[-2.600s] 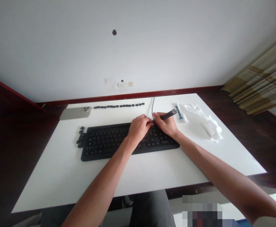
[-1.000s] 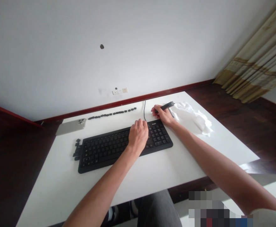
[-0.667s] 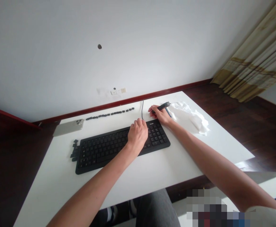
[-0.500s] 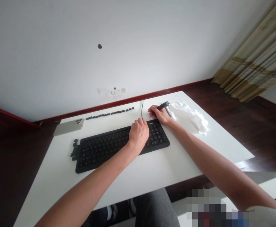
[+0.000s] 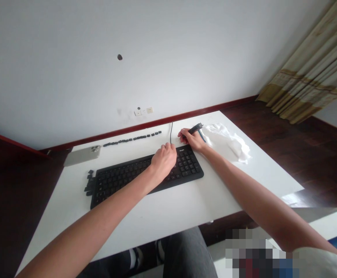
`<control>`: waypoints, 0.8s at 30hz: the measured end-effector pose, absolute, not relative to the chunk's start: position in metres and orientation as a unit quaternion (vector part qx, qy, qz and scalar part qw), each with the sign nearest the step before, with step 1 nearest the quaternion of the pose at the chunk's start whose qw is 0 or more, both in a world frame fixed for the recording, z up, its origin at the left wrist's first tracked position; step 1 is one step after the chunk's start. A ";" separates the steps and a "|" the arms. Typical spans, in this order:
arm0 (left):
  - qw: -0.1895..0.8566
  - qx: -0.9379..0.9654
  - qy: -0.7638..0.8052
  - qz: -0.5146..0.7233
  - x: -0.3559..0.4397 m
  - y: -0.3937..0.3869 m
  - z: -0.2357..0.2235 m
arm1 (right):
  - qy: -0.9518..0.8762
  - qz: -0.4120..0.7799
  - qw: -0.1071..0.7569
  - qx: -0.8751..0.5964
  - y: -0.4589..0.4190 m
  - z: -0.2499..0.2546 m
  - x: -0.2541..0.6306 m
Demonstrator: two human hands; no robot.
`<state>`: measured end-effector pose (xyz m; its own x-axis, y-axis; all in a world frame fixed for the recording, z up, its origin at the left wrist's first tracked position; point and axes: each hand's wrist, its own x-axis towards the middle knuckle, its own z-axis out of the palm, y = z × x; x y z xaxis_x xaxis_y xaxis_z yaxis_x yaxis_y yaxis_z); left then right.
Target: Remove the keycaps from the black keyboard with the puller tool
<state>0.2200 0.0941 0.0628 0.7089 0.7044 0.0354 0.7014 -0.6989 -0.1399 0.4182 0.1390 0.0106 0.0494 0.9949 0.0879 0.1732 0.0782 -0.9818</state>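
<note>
A black keyboard (image 5: 133, 175) lies across the white table (image 5: 168, 208). My left hand (image 5: 164, 158) rests on its upper right part with the fingers curled down near the back edge. Just behind the number pad, my right hand (image 5: 193, 139) is closed around a dark slim tool (image 5: 195, 128) whose tip points to the right. A row of loose black keycaps (image 5: 132, 138) lies along the table's far edge. More keycaps (image 5: 89, 181) sit in a small pile at the keyboard's left end.
A phone (image 5: 81, 155) lies face down at the table's far left. A crumpled white cloth (image 5: 229, 141) sits at the right, with a blue tool (image 5: 202, 136) partly hidden beside it. The keyboard's cable (image 5: 171, 131) runs to the back edge. Curtains hang at the right.
My right hand drew the tool back from the keyboard's top edge to the table behind it. My left hand slid slightly along the keyboard's back. The view shifted rightwards.
</note>
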 end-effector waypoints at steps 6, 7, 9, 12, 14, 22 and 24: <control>-0.021 -0.904 -0.415 -0.106 0.189 0.133 0.059 | -0.551 0.425 0.481 -0.534 0.140 0.009 0.418; -0.033 -0.898 -0.420 -0.123 0.184 0.144 0.059 | -0.549 0.425 0.481 -0.535 0.141 0.009 0.418; -0.040 -0.887 -0.436 -0.148 0.178 0.166 0.059 | -0.544 0.425 0.483 -0.538 0.141 0.009 0.418; -0.025 -0.886 -0.435 -0.158 0.181 0.195 0.059 | -0.539 0.427 0.482 -0.543 0.142 0.009 0.418; -0.006 -0.898 -0.414 -0.148 0.191 0.209 0.057 | -0.538 0.429 0.483 -0.542 0.142 0.008 0.418; 0.035 -0.937 -0.339 -0.079 0.224 0.249 0.036 | -0.540 0.434 0.489 -0.530 0.142 0.006 0.419; 0.032 -0.938 -0.335 -0.085 0.224 0.254 0.034 | -0.543 0.434 0.488 -0.528 0.142 0.007 0.419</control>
<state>0.2239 0.2541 0.0339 0.7608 0.6232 0.1811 0.6340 -0.7733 -0.0024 0.4187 0.1424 0.0067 0.0337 0.9968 0.0724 0.1503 0.0666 -0.9864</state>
